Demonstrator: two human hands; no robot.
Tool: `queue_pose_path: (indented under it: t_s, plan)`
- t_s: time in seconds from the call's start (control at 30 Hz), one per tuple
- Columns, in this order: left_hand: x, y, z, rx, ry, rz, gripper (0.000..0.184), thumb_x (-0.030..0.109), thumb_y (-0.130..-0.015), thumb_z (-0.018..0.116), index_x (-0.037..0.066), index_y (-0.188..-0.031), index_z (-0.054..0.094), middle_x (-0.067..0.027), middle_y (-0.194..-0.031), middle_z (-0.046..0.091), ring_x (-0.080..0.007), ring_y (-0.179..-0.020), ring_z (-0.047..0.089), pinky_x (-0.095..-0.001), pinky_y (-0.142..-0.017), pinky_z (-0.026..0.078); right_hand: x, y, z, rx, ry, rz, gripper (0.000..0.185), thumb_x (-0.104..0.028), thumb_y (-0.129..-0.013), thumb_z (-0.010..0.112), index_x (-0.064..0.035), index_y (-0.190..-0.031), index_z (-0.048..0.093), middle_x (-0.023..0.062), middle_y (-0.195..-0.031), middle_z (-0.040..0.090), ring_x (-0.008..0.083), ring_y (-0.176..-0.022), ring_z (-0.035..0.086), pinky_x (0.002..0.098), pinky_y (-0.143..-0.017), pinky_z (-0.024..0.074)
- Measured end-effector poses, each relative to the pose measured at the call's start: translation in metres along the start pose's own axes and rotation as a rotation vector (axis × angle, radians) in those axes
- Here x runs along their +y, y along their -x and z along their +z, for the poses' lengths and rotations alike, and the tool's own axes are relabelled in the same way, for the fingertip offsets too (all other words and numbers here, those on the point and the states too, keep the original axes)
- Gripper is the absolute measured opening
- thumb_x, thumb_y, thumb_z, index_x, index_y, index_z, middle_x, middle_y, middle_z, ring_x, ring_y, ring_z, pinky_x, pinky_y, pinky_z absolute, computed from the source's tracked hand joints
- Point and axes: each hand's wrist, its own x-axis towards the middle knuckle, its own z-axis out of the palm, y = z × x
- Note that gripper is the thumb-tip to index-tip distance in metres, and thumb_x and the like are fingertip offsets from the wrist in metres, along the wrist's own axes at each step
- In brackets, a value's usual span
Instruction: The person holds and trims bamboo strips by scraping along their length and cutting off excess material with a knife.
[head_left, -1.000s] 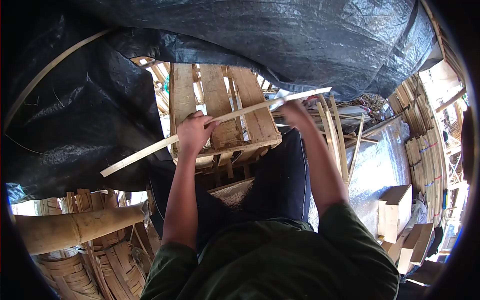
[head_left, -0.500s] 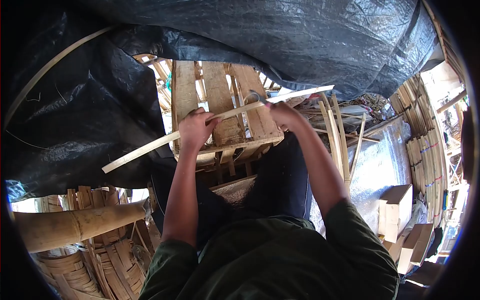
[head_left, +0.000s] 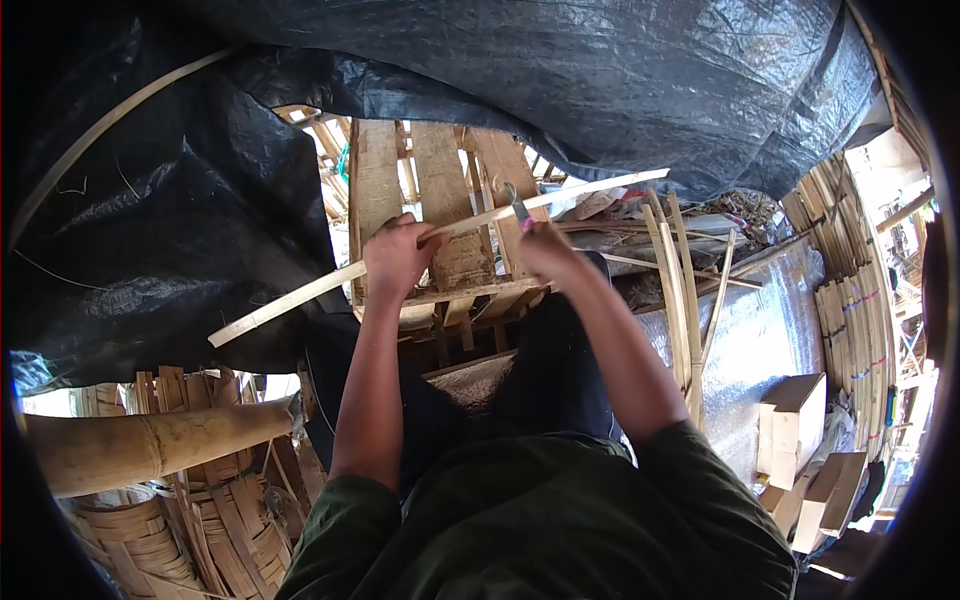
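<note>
A long pale strip (head_left: 290, 300), bamboo by its look, lies slanted across a slatted wooden bench (head_left: 440, 180), its right end higher in the view. My left hand (head_left: 397, 257) grips the strip near its middle, thumb toward the right. My right hand (head_left: 545, 253) is closed round the pinkish handle of a small metal-headed tool (head_left: 517, 204). The tool's head is at the strip, right of my left hand; the blur hides whether they touch. A small curled shaving sits by the tool head.
Dark plastic sheeting (head_left: 600, 90) hangs over the top and left. Thin strips (head_left: 672, 300) stand right of my legs, near a silvery sheet (head_left: 760, 330) and wooden blocks (head_left: 790, 425). A thick bamboo pole (head_left: 160, 445) and woven baskets (head_left: 130, 540) are at lower left.
My right hand has moved left and down from the strip's right part, and the tool now shows clearly. My left hand keeps its grip on the strip, which has barely shifted.
</note>
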Motion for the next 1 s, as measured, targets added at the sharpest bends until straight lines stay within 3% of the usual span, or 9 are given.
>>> queue_pose_path:
  t_s: [0.17,0.23,0.27,0.37,0.43,0.53,0.63,0.77,1.0]
  plan:
    - [0.000,0.000,-0.001,0.003,-0.010,0.016,0.026,0.043,-0.084,0.074,0.018,-0.087,0.078,-0.0012,-0.078,0.063,-0.0237,-0.078,0.067,-0.0387,-0.067,0.054,0.006,-0.013,-0.033,0.129,-0.640,0.121,0.020,-0.007,-0.092,0.046,0.0035,-0.102,0.059,0.0142,-0.073,0.062,0.0213,-0.052,0.062,0.0316,-0.041,0.0413]
    - [0.001,0.001,0.000,0.008,-0.012,0.014,0.027,0.044,-0.083,0.075,0.017,-0.089,0.078,-0.0014,-0.078,0.063,-0.0241,-0.077,0.068,-0.0385,-0.067,0.053,-0.006,-0.009,-0.019,0.052,0.059,0.053,0.018,-0.008,-0.094,0.044,0.0001,-0.101,0.058,0.0099,-0.069,0.058,0.0172,-0.047,0.054,0.0303,-0.042,0.0403]
    - [0.000,0.001,-0.001,0.008,-0.015,0.019,0.028,0.044,-0.081,0.076,0.017,-0.091,0.078,-0.0015,-0.079,0.064,-0.0245,-0.076,0.068,-0.0384,-0.066,0.053,-0.016,-0.001,-0.008,0.050,0.057,0.050,0.018,-0.008,-0.094,0.044,0.0001,-0.101,0.058,0.0099,-0.069,0.058,0.0172,-0.047,0.054,0.0303,-0.042,0.0403]
    - [-0.001,0.002,-0.001,0.027,0.017,0.027,0.028,0.043,-0.081,0.077,0.016,-0.090,0.078,-0.0014,-0.079,0.064,-0.0245,-0.076,0.068,-0.0383,-0.066,0.053,-0.014,0.008,-0.006,-0.088,-0.744,0.162,0.022,-0.018,-0.099,0.048,-0.0039,-0.084,0.056,0.0005,-0.059,0.049,0.0124,-0.042,0.044,0.0325,-0.038,0.0299]
    - [-0.001,-0.001,0.000,0.027,0.008,0.019,0.028,0.043,-0.081,0.077,0.016,-0.090,0.078,-0.0015,-0.079,0.064,-0.0245,-0.076,0.068,-0.0383,-0.066,0.053,0.017,-0.021,-0.025,-0.016,-0.835,0.092,0.023,-0.023,-0.102,0.046,-0.0079,-0.085,0.053,-0.0020,-0.057,0.044,0.0099,-0.041,0.038,0.0302,-0.038,0.0268]
    - [-0.001,0.001,0.000,0.014,0.001,0.012,0.029,0.043,-0.080,0.077,0.016,-0.090,0.078,-0.0016,-0.079,0.064,-0.0245,-0.076,0.068,-0.0382,-0.067,0.053,-0.050,0.064,0.020,0.112,-0.184,0.033,0.016,-0.006,-0.094,0.042,-0.0070,-0.080,0.047,0.0010,-0.056,0.042,0.0109,-0.041,0.038,0.0320,-0.038,0.0243]
    - [0.000,0.001,0.000,0.023,-0.003,0.024,0.028,0.042,-0.080,0.078,0.015,-0.089,0.078,-0.0014,-0.079,0.064,-0.0245,-0.077,0.068,-0.0382,-0.067,0.053,-0.037,0.039,-0.010,-0.116,-0.791,0.152,0.026,-0.025,-0.105,0.040,-0.0113,-0.084,0.046,-0.0050,-0.057,0.034,0.0082,-0.042,0.029,0.0279,-0.040,0.0208]
    - [-0.004,0.003,0.004,0.056,-0.003,0.062,0.027,0.043,-0.082,0.075,0.017,-0.089,0.077,-0.0021,-0.080,0.065,-0.0243,-0.079,0.067,-0.0388,-0.068,0.054,-0.026,0.029,0.032,-0.129,-0.371,0.105,0.031,-0.032,-0.107,0.039,-0.0108,-0.085,0.044,-0.0035,-0.062,0.038,0.0101,-0.045,0.034,0.0285,-0.039,0.0242]
    - [-0.001,0.003,0.001,0.016,0.014,-0.007,0.026,0.042,-0.081,0.076,0.017,-0.089,0.077,-0.0023,-0.079,0.065,-0.0241,-0.079,0.067,-0.0391,-0.068,0.054,-0.046,0.041,0.036,0.062,-0.562,0.062,0.034,-0.034,-0.108,0.035,-0.0101,-0.085,0.044,-0.0009,-0.059,0.038,0.0119,-0.042,0.035,0.0317,-0.037,0.0282]
